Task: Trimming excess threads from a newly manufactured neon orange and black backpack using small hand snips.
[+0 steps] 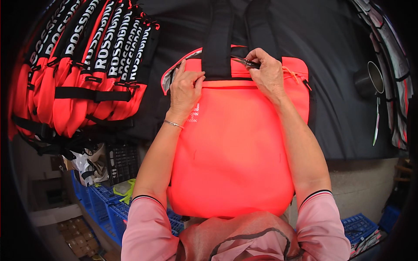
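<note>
A bright coral-red backpack (230,148) lies in front of me on a black-covered table, its two black shoulder straps (216,39) stretching away from me. At its upper left, my left hand (186,87) grips the top edge beside the left strap with bent fingers. My right hand (266,74) is closed around small black-handled snips (251,64). Their metal tip points left, over the top seam between the straps. To the right of that hand is a zipper with a red cord pull (291,75). The backpack's upper left corner shows a grey lining.
Several red-and-black bags (87,87) are stacked at the far left. On the right of the table are a dark metal cup (370,79), a toothbrush (376,122) and a pile of grey-and-black pieces (392,65). Blue plastic crates (106,204) stand below, left.
</note>
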The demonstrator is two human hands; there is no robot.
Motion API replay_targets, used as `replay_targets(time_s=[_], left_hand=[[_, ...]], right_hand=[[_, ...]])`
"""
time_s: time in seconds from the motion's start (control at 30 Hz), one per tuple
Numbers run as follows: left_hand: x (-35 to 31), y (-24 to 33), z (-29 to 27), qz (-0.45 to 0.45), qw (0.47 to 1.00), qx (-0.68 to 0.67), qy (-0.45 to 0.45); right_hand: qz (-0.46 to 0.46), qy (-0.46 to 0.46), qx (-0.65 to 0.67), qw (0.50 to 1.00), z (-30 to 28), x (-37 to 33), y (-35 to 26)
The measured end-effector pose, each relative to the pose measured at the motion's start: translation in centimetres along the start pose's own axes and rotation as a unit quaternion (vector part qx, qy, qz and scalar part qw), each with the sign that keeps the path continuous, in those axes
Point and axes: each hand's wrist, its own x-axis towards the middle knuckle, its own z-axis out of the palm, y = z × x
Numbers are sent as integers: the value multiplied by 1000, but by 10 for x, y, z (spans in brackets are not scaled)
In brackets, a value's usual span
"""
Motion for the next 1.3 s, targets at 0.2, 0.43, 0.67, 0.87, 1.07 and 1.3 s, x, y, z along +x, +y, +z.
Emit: replay_targets(time_s=[0.2,0.43,0.67,0.87,1.07,1.3], left_hand=[[5,5,5,10,999,48,8],[-1,7,4,26,989,143,-16],[-10,-2,-4,-14,1000,-10,1],[-14,-2,3,-31,998,-31,49],[-14,4,3,-27,998,-30,58],[-15,4,2,-24,998,-29,54]], right_hand=[[-6,0,-14,1000,1,1,-2],[4,-98,-90,991,-8,-5,-18],[-54,-99,-86,990,2,-9,-26],[-110,-153,-167,968,34,-4,-48],[-198,-195,-198,940,42,1,-46],[-279,-158,-217,922,54,0,-42]])
